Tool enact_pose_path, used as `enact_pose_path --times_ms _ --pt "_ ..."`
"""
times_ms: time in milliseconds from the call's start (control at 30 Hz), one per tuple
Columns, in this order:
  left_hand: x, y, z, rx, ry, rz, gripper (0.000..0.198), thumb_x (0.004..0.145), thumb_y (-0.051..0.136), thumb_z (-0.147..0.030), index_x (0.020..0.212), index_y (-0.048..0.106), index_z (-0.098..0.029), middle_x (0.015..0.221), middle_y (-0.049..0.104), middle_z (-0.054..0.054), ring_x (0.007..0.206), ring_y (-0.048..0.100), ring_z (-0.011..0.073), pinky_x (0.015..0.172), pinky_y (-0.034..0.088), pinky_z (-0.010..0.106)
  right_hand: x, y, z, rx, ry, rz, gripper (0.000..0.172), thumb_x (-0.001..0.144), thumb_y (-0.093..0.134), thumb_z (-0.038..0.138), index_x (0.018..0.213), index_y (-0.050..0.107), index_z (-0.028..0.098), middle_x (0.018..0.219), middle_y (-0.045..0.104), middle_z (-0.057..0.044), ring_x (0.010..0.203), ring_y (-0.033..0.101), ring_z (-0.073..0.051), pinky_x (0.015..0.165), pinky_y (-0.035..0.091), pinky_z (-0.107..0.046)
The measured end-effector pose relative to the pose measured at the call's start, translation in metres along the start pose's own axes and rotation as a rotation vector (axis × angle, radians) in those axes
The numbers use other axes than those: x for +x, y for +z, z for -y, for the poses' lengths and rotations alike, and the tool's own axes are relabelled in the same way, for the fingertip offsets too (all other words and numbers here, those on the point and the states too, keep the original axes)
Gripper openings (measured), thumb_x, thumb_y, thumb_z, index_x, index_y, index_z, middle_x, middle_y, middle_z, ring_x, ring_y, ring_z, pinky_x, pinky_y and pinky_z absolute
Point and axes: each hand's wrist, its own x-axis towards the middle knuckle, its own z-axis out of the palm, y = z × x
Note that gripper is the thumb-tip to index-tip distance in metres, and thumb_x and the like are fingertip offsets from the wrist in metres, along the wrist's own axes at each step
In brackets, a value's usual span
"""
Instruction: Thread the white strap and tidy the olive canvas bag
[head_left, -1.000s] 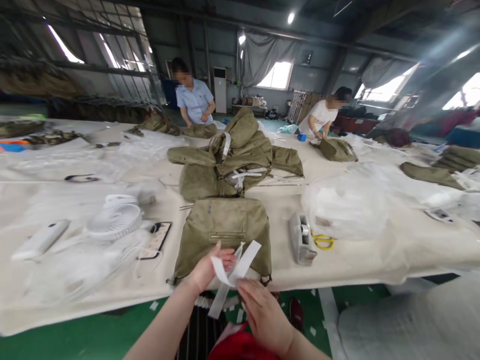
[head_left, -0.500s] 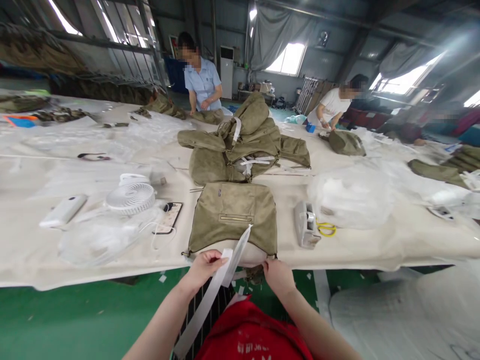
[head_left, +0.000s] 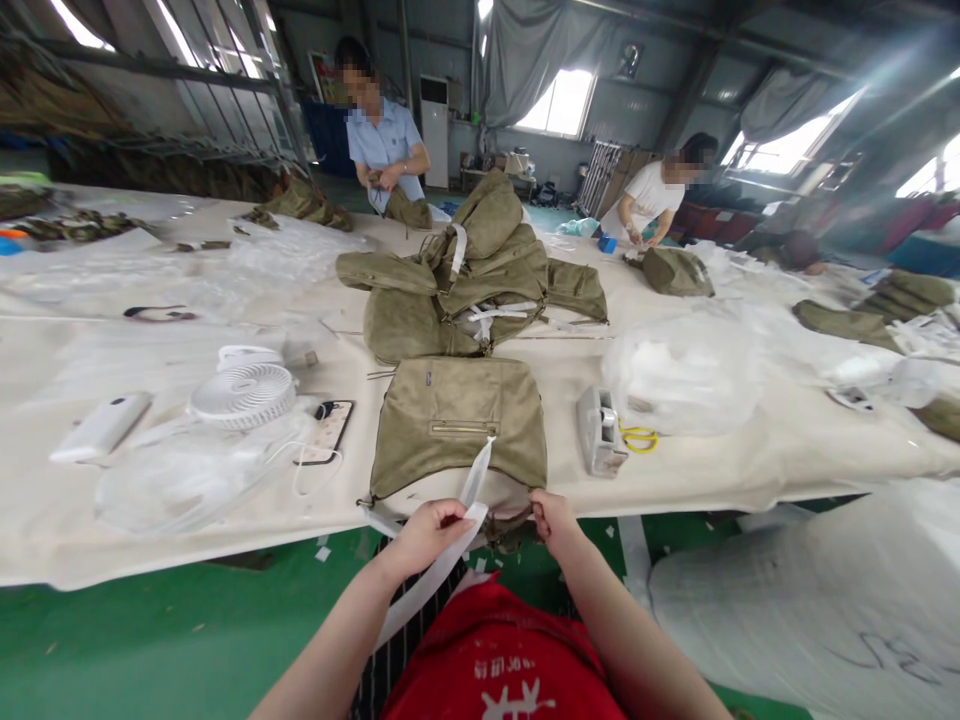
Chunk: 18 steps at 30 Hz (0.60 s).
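Olive canvas bag (head_left: 457, 425) lies flat at the near edge of the bench (head_left: 750, 470); soft and limp, probably best taken by its hem. Left hand (head_left: 427, 530), fingers pinched shut, holds a white strip (head_left: 474, 490) (light, floppy). Right hand (head_left: 553, 518) grips the bag's lower edge.

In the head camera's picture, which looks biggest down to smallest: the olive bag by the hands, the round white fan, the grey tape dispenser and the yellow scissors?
1. Olive fabric bag with a zip, held at its near edge by the right hand.
2. Round white desk fan.
3. Grey tape dispenser, nearly fan-sized, so this order is unsure.
4. Yellow-handled scissors, partly hidden.
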Motion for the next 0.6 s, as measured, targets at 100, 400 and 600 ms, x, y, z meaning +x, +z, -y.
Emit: enact_pose_path --times_ms 100,400,600 --pt "0.0 -0.002 0.001 0.038 0.007 -0.02 0.037 0.076 0.057 -0.051 0.07 0.06 -0.015 0.061 0.05 -0.003 0.059 0.041 0.0104 0.055 0.032 0.021 -0.008 -0.001 -0.002 0.089 0.077 0.191 0.026 0.079 0.054 0.029 0.059 0.04 0.021 0.04 0.028 0.012 0.032 0.02 -0.004 0.032 0.015 -0.018" --pt "-0.012 -0.016 0.001 0.042 -0.063 0.037 0.036 0.073 0.059 -0.05 0.067 0.061 -0.014 0.058 0.045 -0.004 0.058 0.037 0.0094 0.053 0.028 0.02 -0.033 0.003 -0.001 0.494 0.272 0.542 0.02 0.065 0.073 0.011 0.078 0.059 0.014 0.066 0.065 0.002 0.044 0.05 -0.002 0.042 0.039 -0.011" --pt "-0.026 -0.021 0.007 0.05 -0.109 0.203 0.034 0.074 0.061 -0.048 0.076 0.068 -0.014 0.062 0.052 -0.003 0.057 0.039 0.0095 0.054 0.03 0.02 -0.052 0.016 0.001 0.584 0.088 0.617 0.021 0.068 0.077 0.017 0.084 0.063 0.015 0.076 0.07 -0.001 0.05 0.058 -0.004 0.049 0.048 -0.012"
